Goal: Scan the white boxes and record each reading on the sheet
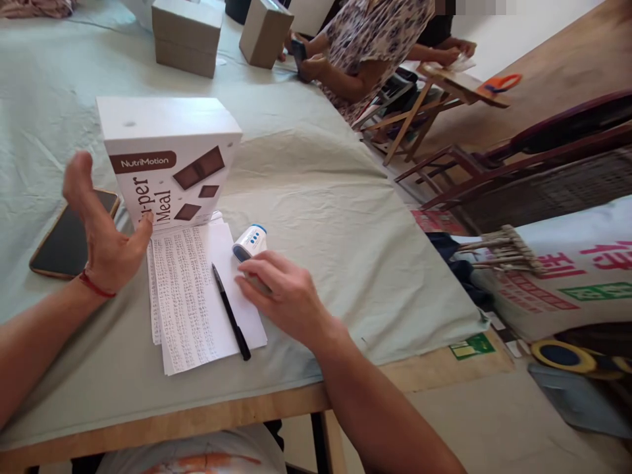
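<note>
My left hand (111, 240) is raised with its fingers spread, beside the lower left of a white NutriMotion box (170, 181) printed with chocolate bars. It holds nothing, and whether its thumb touches the box I cannot tell. My right hand (289, 293) is loosely curled over the right edge of the papers, thumb and forefinger apart. Just beyond its fingertips lies a small white and blue device (251, 242), like a fingertip pulse oximeter. A black pen (232, 313) rests on the stack of handwritten sheets (185, 322). Under my left hand lies a dark phone (66, 237).
Two cardboard boxes (187, 39) stand at the back of the cloth-covered table (326, 217). Across the far edge a person (365, 59) holds a phone. Behind are another person's hands at a small wooden table (464, 89). A wooden chair (474, 164) and sacks are at right.
</note>
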Demonstrator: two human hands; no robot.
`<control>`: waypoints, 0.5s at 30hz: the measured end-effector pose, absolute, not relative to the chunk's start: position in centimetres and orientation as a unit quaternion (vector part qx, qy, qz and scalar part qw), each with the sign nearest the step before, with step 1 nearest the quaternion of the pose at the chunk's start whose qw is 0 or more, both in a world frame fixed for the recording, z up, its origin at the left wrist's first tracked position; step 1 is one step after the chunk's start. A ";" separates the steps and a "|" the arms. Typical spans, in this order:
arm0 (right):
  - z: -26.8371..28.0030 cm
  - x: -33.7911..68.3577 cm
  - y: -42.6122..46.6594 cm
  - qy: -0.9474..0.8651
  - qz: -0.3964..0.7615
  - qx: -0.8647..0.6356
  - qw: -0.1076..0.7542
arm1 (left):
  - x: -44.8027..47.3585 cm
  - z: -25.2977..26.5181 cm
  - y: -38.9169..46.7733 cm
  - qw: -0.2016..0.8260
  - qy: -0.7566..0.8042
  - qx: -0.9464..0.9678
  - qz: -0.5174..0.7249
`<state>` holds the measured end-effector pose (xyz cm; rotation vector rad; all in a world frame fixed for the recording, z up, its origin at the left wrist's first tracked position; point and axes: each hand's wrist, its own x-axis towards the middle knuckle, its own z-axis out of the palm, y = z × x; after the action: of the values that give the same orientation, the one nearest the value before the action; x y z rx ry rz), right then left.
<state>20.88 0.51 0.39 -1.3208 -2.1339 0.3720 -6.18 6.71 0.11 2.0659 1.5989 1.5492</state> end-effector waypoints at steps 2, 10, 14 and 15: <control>-0.1 20.0 0.2 -0.822 0.197 -0.462 0.269 | -5.7 0.6 5.7 -0.077 0.491 0.697 0.517; -1.1 19.5 -0.3 -0.806 0.220 -0.496 0.236 | -3.7 -0.1 4.0 0.186 0.348 0.882 0.256; -0.5 20.1 0.1 -0.785 0.289 -0.397 0.379 | -3.3 -0.5 3.6 0.178 0.365 0.904 0.132; -0.5 20.2 0.1 -0.768 0.319 -0.371 0.414 | -3.2 -0.4 3.4 0.172 0.369 0.906 0.113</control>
<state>20.16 0.13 -0.46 -0.9313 -1.9288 0.8024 -3.17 3.40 -0.44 2.5723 1.0466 0.3211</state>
